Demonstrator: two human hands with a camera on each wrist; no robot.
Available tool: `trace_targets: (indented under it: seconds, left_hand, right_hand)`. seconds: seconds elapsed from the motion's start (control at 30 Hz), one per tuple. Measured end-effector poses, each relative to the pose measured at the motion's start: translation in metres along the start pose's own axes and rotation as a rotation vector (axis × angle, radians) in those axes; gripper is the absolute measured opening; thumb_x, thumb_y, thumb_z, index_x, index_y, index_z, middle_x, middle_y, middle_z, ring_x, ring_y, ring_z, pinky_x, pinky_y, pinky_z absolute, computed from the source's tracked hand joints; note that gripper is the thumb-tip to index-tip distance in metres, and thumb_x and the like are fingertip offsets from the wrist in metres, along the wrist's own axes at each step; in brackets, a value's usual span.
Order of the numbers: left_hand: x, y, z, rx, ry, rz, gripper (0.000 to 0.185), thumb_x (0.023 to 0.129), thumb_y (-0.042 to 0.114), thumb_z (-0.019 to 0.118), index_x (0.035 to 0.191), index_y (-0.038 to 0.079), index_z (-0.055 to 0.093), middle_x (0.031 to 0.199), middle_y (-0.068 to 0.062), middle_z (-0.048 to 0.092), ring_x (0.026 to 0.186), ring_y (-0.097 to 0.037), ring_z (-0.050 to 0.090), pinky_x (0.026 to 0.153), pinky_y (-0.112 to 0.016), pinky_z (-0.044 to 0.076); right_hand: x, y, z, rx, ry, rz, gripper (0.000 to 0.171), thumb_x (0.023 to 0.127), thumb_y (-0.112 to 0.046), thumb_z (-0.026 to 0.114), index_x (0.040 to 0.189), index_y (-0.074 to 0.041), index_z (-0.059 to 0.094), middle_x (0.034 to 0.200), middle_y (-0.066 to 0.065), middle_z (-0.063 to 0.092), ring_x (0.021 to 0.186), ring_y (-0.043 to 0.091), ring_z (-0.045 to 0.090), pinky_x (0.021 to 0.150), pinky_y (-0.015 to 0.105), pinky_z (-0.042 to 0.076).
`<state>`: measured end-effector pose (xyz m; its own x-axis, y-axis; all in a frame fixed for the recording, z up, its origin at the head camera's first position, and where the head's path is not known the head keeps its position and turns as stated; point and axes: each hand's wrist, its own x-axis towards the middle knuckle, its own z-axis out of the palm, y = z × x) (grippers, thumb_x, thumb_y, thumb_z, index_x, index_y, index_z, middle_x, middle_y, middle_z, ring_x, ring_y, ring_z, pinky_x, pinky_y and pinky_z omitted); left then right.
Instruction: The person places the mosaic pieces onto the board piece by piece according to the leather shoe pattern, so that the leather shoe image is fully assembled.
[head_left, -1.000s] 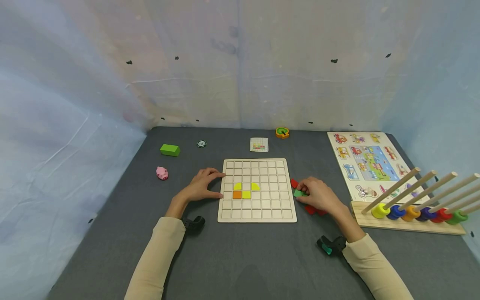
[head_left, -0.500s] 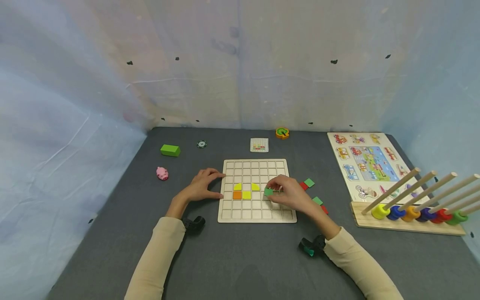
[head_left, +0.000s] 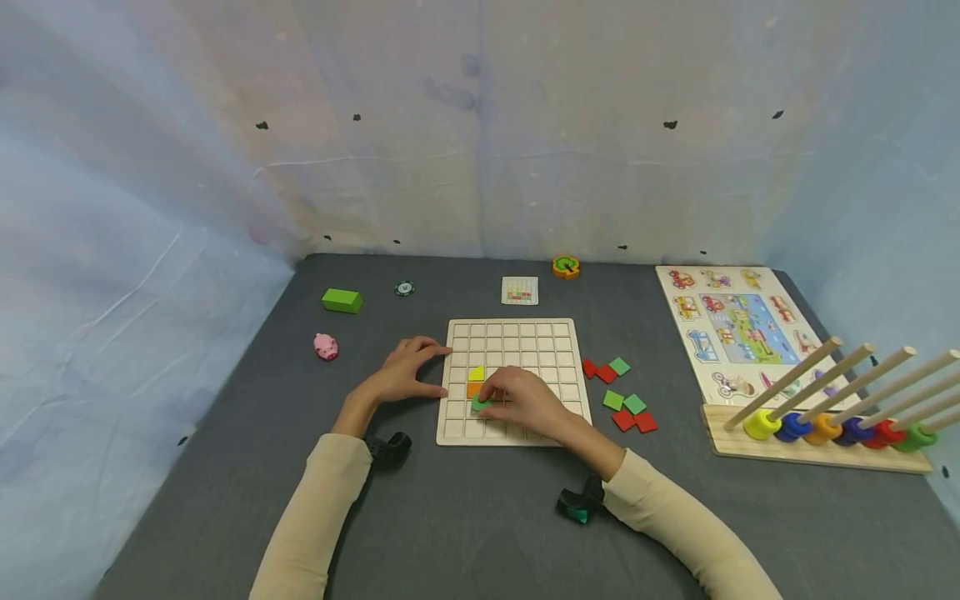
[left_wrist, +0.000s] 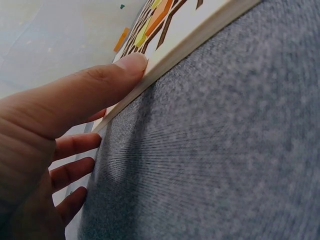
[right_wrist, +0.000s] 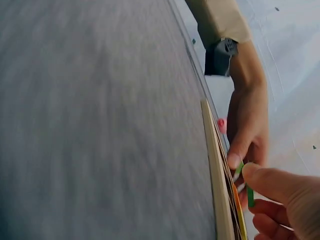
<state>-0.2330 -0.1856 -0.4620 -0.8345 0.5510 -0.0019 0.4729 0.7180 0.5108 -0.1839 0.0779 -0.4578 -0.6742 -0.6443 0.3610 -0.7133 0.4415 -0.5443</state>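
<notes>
We are pinching a green tile (head_left: 481, 403) between the thumb and fingers of our right hand (head_left: 525, 404), above the near left part of the board (head_left: 544, 343). Our left hand (head_left: 401, 371) is resting at the board's left edge, thumb and forefinger spread apart and touching it, the other fingers hanging apart and gripping nothing.

The tile is looking tipped, and we are not able to tell whether it is touching the board. If we are letting go unevenly, one corner could be catching on the ridges between the board's cells, leaving it crooked. The orange tile (head_left: 475, 389) is lying on the board just beyond it, with the yellow tile (head_left: 477, 373) farther beyond; a careless fingertip could be nudging the orange one loose. Our right hand is also hiding some of the board's cells, so we are partly guessing at whatever is under it.

Since we are bracing only the board's left edge, and seemingly lightly, a hard press could be sliding or turning it. The card (head_left: 520, 291) is lying beyond the board's far edge, its printed grid tiny; if we are following it, miscounting could be putting us one cell off.
</notes>
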Motion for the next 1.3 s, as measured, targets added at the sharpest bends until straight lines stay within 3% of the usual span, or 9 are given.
trace_targets:
  seconds: [0.2, 0.33, 0.67, 1.03, 1.3]
  left_hand:
    - [-0.001, 0.000, 0.000, -0.007, 0.001, 0.003, 0.069, 0.077, 0.041, 0.074, 0.137, 0.017, 0.049, 0.133, -0.011, 0.041, 0.119, -0.032, 0.034, 0.098, -0.055, 0.029]
    - [-0.001, 0.000, 0.000, -0.007, 0.000, -0.001, 0.069, 0.077, 0.042, 0.074, 0.137, 0.018, 0.048, 0.133, -0.010, 0.040, 0.120, -0.032, 0.034, 0.098, -0.055, 0.029]
    - [-0.003, 0.003, -0.001, -0.008, 0.004, 0.000, 0.069, 0.078, 0.041, 0.074, 0.137, 0.016, 0.048, 0.133, -0.011, 0.040, 0.120, -0.033, 0.034, 0.097, -0.056, 0.028]
    - [-0.002, 0.005, -0.002, -0.009, 0.001, -0.004, 0.071, 0.077, 0.041, 0.075, 0.137, 0.016, 0.048, 0.135, -0.011, 0.040, 0.121, -0.033, 0.033, 0.098, -0.056, 0.027]
    - [-0.002, 0.002, -0.002, -0.004, 0.000, -0.003, 0.071, 0.077, 0.042, 0.075, 0.138, 0.017, 0.047, 0.134, -0.011, 0.040, 0.121, -0.033, 0.033, 0.099, -0.056, 0.027]
  right_hand:
    - [0.001, -0.002, 0.011, -0.111, 0.008, -0.067, 0.010, 0.078, -0.025, 0.077, 0.080, -0.017, 0.072, 0.089, -0.005, 0.064, 0.087, 0.011, 0.054, 0.080, 0.026, 0.044]
    - [0.001, -0.002, 0.012, -0.133, 0.043, -0.106, 0.007, 0.077, -0.023, 0.077, 0.077, -0.018, 0.073, 0.090, -0.003, 0.062, 0.086, 0.011, 0.051, 0.078, 0.025, 0.044]
    - [0.001, -0.004, 0.011, -0.149, 0.056, -0.068, 0.009, 0.078, -0.023, 0.077, 0.082, -0.016, 0.073, 0.090, -0.001, 0.059, 0.082, 0.011, 0.048, 0.074, 0.025, 0.043]
    - [-0.015, 0.017, -0.027, -0.002, 0.109, 0.010, 0.023, 0.082, -0.014, 0.073, 0.102, -0.005, 0.067, 0.098, 0.006, 0.062, 0.082, 0.021, 0.058, 0.071, 0.032, 0.049]
    - [-0.044, 0.042, -0.064, -0.047, 0.183, 0.108, 0.021, 0.083, -0.011, 0.071, 0.103, -0.005, 0.067, 0.095, 0.009, 0.062, 0.077, 0.019, 0.056, 0.064, 0.034, 0.047]
